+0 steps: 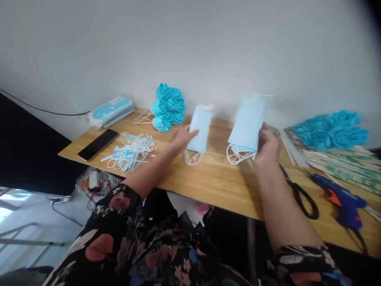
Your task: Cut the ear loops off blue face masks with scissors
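Pale blue face masks [201, 127] with white ear loops are gripped at their left edge by my left hand [185, 138], the thumb lying over the front. I cannot tell how many masks that hand holds. My right hand [267, 143] is closed around the right side of a thicker stack of face masks [247, 124], held above the table with its loops hanging at the lower end. Most fingers of the right hand are hidden behind this stack, which is slightly blurred. Between the two lots of masks, wooden tabletop [218, 137] shows.
At the left are a phone [98, 144], a heap of cut loops and strips [131, 153] and a packet of masks [111, 111]. Blue flowers [169, 106] stand by the wall. At the right lie scissors [300, 194], a blue glue gun [342, 198] and more blue flowers [333, 131].
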Motion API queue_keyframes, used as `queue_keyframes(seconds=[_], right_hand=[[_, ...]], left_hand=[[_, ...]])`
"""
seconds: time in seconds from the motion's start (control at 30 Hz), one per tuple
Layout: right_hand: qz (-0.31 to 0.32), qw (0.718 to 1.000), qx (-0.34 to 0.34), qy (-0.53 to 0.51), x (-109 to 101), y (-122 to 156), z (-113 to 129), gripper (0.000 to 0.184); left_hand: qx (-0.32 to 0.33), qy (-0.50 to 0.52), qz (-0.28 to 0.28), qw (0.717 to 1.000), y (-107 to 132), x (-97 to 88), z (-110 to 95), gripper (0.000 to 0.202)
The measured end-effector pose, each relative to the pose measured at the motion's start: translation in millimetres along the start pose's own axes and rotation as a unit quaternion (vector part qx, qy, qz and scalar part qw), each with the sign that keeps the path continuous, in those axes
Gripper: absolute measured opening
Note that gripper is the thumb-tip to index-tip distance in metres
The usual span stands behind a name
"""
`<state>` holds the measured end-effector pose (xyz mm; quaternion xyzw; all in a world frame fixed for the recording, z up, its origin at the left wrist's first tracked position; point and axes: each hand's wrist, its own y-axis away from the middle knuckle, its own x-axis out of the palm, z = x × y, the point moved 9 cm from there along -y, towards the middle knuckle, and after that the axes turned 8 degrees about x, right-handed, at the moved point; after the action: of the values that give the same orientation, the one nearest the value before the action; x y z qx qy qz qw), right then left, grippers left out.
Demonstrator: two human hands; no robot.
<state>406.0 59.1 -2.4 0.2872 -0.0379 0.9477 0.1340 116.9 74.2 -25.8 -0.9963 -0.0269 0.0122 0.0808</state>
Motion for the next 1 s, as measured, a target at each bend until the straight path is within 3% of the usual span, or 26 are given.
queue_keyframes(seconds=[0.07, 0.1, 0.13, 0.2, 0.23, 0.27, 0.33, 0.43, 0.5, 0.67, 0.77, 0.93, 1.0], right_hand=[[-0.006, 0.995, 0.007, 0.102, -2.1, 0.2, -9.4, 0.03], [-0.011, 0.979, 0.006, 0.205, -2.0, 1.5, -14.0, 0.032], [-0.015, 0.946, -0.006, 0.322, -0.4, 3.7, -17.3, 0.035], [-0.01, 0.85, -0.058, 0.523, 10.1, 11.3, -20.3, 0.04], [-0.005, 0.815, -0.09, 0.573, 17.4, 16.6, -19.9, 0.041], [0.005, 0.8, -0.117, 0.589, 25.2, 22.5, -19.2, 0.043], [0.051, 0.827, -0.133, 0.543, 40.1, 33.5, -20.4, 0.047], [0.164, 0.906, -0.029, 0.389, 58.2, 44.8, -39.1, 0.056], [0.201, 0.929, 0.04, 0.308, 64.8, 50.3, -51.0, 0.06], [0.165, 0.947, 0.118, 0.25, 55.2, 51.3, -64.0, 0.041], [0.144, 0.947, 0.128, 0.256, 49.6, 51.7, -63.1, 0.03], [0.154, 0.946, 0.148, 0.244, 53.2, 55.6, -64.0, 0.026], [0.152, 0.947, 0.151, 0.237, 54.3, 56.7, -63.7, 0.025]], left_hand=[[-0.014, 0.111, -0.055, 0.992, -5.5, -23.5, -2.0, 0.033], [-0.01, 0.154, -0.059, 0.986, -7.4, -28.4, -6.0, 0.037], [-0.002, 0.19, -0.056, 0.98, -8.5, -30.0, -11.0, 0.042], [0.009, 0.231, -0.031, 0.973, -7.1, -24.7, -20.2, 0.048], [0.009, 0.239, -0.015, 0.971, -4.9, -19.2, -23.3, 0.05], [0.007, 0.243, 0.001, 0.97, -2.1, -12.4, -25.2, 0.052], [0.004, 0.244, 0.028, 0.969, 3.7, 2.3, -26.4, 0.052], [0.015, 0.231, 0.055, 0.971, 9.8, 23.6, -24.6, 0.053], [0.035, 0.207, 0.066, 0.976, 11.9, 35.0, -22.7, 0.053], [0.07, 0.139, 0.055, 0.986, 11.2, 43.1, -11.2, 0.049], [0.063, 0.161, 0.043, 0.984, 7.9, 35.3, -1.3, 0.056], [0.005, 0.156, 0.048, 0.987, 6.3, 23.8, 13.6, 0.066], [0.022, 0.119, 0.019, 0.992, 5.5, 15.4, 10.7, 0.061]])
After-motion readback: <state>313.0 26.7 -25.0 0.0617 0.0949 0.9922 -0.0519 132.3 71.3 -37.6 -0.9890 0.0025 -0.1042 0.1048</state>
